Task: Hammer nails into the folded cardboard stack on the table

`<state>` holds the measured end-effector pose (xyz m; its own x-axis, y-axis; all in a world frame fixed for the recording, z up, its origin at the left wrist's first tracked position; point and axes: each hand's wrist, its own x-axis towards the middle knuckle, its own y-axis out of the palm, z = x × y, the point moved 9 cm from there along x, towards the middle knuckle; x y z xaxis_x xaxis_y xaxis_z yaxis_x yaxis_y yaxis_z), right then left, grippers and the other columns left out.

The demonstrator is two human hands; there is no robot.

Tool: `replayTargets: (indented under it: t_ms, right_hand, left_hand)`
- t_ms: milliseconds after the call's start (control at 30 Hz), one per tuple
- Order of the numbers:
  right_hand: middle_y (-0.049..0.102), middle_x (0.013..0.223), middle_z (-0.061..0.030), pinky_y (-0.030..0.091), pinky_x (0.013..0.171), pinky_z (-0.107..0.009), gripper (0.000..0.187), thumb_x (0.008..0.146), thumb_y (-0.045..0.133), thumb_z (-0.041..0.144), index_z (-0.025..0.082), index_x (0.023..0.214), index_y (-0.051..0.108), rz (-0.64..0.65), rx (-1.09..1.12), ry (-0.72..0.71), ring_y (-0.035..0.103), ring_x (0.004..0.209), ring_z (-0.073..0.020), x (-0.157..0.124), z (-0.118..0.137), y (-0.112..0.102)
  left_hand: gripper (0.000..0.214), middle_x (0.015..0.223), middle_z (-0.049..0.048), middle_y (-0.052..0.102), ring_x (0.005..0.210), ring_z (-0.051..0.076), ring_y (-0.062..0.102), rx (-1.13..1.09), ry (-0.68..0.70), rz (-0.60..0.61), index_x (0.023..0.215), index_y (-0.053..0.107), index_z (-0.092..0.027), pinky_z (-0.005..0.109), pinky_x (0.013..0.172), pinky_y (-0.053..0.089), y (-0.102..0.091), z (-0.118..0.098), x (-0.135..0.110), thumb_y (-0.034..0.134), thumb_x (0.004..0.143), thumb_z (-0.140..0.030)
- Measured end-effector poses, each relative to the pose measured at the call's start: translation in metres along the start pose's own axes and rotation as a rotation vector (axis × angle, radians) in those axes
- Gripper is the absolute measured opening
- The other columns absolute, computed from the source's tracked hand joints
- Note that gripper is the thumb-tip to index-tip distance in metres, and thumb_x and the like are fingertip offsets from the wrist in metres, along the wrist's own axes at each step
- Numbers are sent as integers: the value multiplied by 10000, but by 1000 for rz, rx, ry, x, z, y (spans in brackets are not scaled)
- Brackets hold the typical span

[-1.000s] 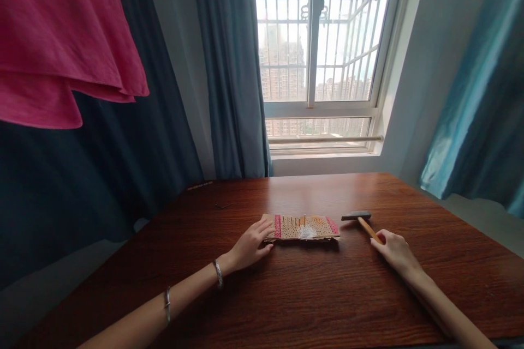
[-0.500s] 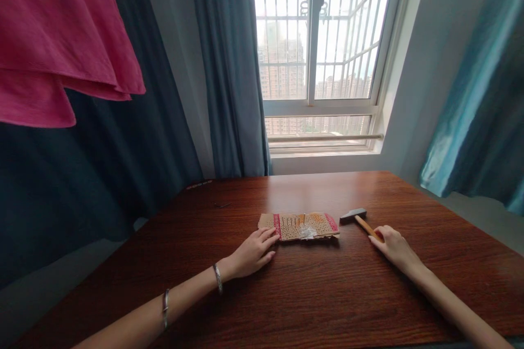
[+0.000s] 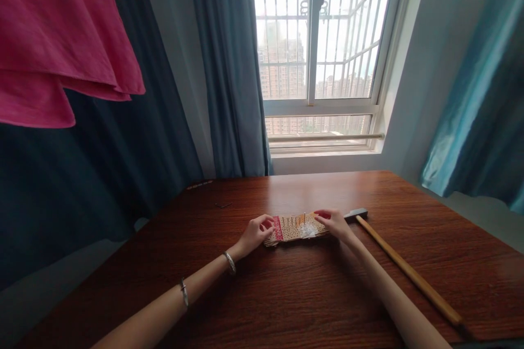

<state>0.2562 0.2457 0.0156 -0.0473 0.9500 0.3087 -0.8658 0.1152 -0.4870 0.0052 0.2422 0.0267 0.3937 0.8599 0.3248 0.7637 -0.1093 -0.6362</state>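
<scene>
A layered piece of cardboard (image 3: 292, 229) with a dotted top and a pink band lies on the table, a row of several nails (image 3: 293, 221) standing in it. One nail (image 3: 304, 218) sticks up taller at the row's right end. My left hand (image 3: 256, 234) grips the cardboard's left end, fingers curled over it. At the opposite end my right hand (image 3: 333, 223) holds the cardboard, hiding that edge. Just right of this hand lies a hammer (image 3: 409, 270), its handle slanting toward the front right and its head partly behind the hand.
The brown wooden table (image 3: 245, 305) stands below a barred window (image 3: 311, 103). A few loose nails (image 3: 223, 205) lie at the back left. A pink cloth (image 3: 69, 38) hangs at upper left, before blue curtains (image 3: 229, 65).
My right hand has let go of the hammer handle and moved left to the cardboard's right end. My left hand has curled around the left end, and the cardboard has turned slightly.
</scene>
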Motion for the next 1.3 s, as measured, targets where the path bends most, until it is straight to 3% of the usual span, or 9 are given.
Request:
replayTargets:
  t_ms: [133, 400, 700, 1300]
  right_hand:
    - [673, 700, -46, 440, 573, -253, 346, 673, 583, 401, 143, 877, 691, 73, 10, 6, 577, 624, -151, 17, -12, 21]
    - [686, 725, -51, 443, 582, -238, 293, 677, 582, 361, 139, 833, 693, 143, 18, -11, 589, 645, -147, 20, -16, 41]
    - [678, 707, -33, 438, 615, -242, 229, 691, 560, 336, 152, 751, 682, 94, -20, -40, 583, 660, -146, 21, -20, 44]
    - [641, 739, -28, 419, 650, -239, 163, 719, 524, 267, 176, 715, 659, 59, -123, -185, 556, 681, -138, 11, -1, 41]
  left_hand:
    - [247, 723, 28, 637, 609, 122, 539, -6, -12, -5, 822, 636, -144, 231, 573, 420, 4, 4, 12, 554, 719, -354]
    - [228, 725, 41, 655, 633, 141, 560, -26, -17, 6, 789, 655, -150, 245, 591, 425, 17, 13, 25, 568, 705, -343]
    - [261, 709, 46, 635, 617, 130, 523, -14, 1, 23, 773, 656, -140, 242, 579, 410, 23, 18, 28, 601, 669, -374]
    - [255, 754, 29, 573, 652, 118, 509, 4, 41, 43, 797, 651, -146, 225, 597, 417, 32, 22, 24, 606, 677, -367]
